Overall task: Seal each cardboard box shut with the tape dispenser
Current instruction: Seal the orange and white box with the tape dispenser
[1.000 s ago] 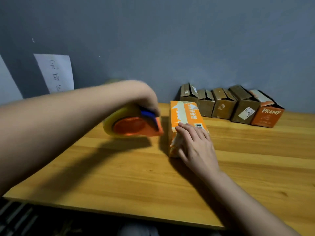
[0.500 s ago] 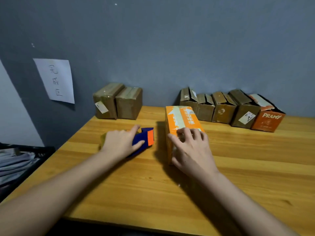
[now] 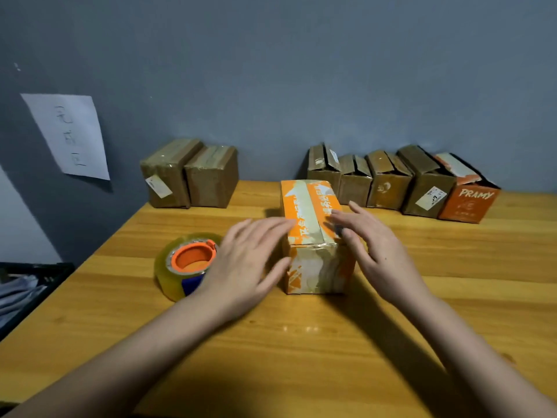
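Note:
An orange and white cardboard box with tape along its top seam stands in the middle of the wooden table. My left hand is spread at the box's left side, fingers straight and reaching onto its top edge. My right hand is spread at the box's right side, fingers straight beside the top edge. The tape dispenser, a clear tape roll on an orange and blue holder, lies flat on the table left of my left hand, which does not hold it.
Two taped brown boxes stand at the back left against the grey wall. A row of several boxes with loose flaps, ending in an orange PRAMY box, stands at the back right. A paper sheet hangs on the wall.
My left hand set the tape dispenser down on the table, let go of it and moved to the box's left side. My right hand slid from the box's top to its right side.

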